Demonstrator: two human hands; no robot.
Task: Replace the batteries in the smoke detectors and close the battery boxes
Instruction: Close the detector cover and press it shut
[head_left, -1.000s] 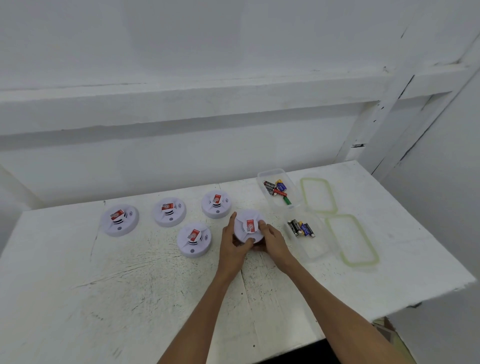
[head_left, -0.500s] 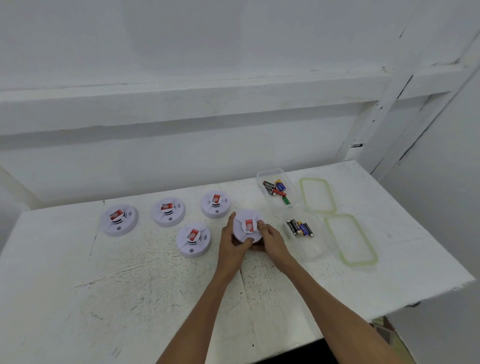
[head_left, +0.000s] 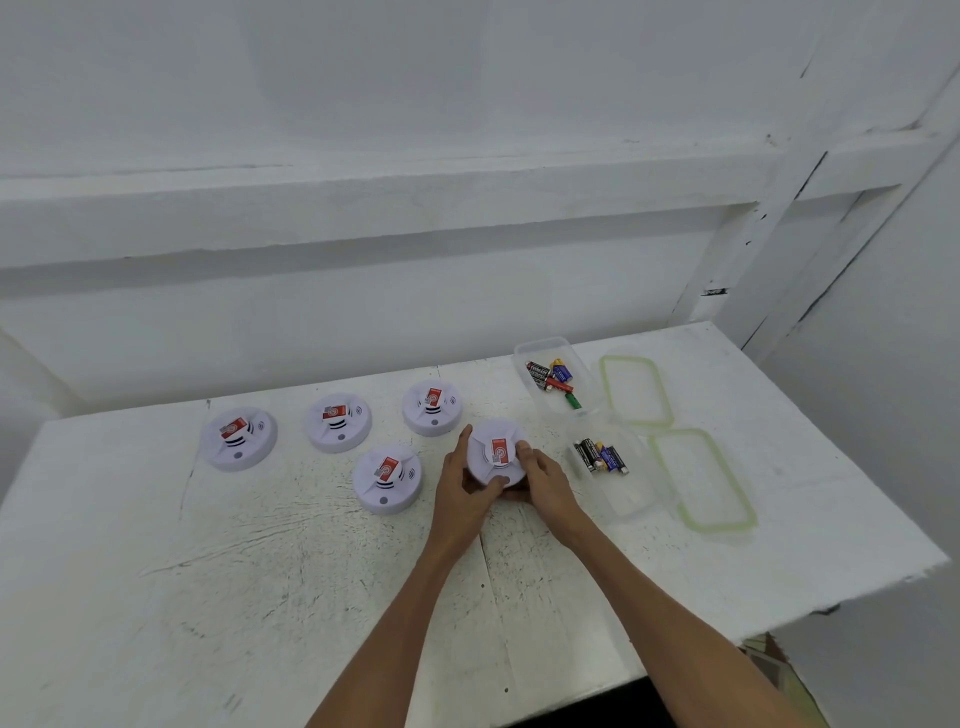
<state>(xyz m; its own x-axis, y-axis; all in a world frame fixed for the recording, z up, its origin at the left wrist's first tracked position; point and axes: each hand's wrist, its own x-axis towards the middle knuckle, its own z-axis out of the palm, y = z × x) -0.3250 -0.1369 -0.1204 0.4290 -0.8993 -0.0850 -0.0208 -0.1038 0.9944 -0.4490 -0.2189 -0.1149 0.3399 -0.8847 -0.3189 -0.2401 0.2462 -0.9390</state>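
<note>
Both hands hold one round white smoke detector (head_left: 493, 451) with a red label, tilted up a little off the white table (head_left: 260, 561). My left hand (head_left: 462, 491) grips its left and lower side, my right hand (head_left: 543, 486) its right side. Several more detectors lie face up to the left: one nearest (head_left: 387, 479), one behind (head_left: 432, 407), one further left (head_left: 338, 421) and one at the far left (head_left: 238, 438). Two clear battery boxes stand open on the right, the far box (head_left: 556, 376) and the near box (head_left: 605, 467), each with several batteries inside.
Two clear lids with green rims lie on the table right of the boxes, the far lid (head_left: 636, 391) and the near lid (head_left: 701, 480). A white wall and ledge run behind the table. The table's right edge drops off near the lids.
The detector in my hands has tipped up slightly and my fingers have shifted around its rim. Everything else on the table stays where it was.
</note>
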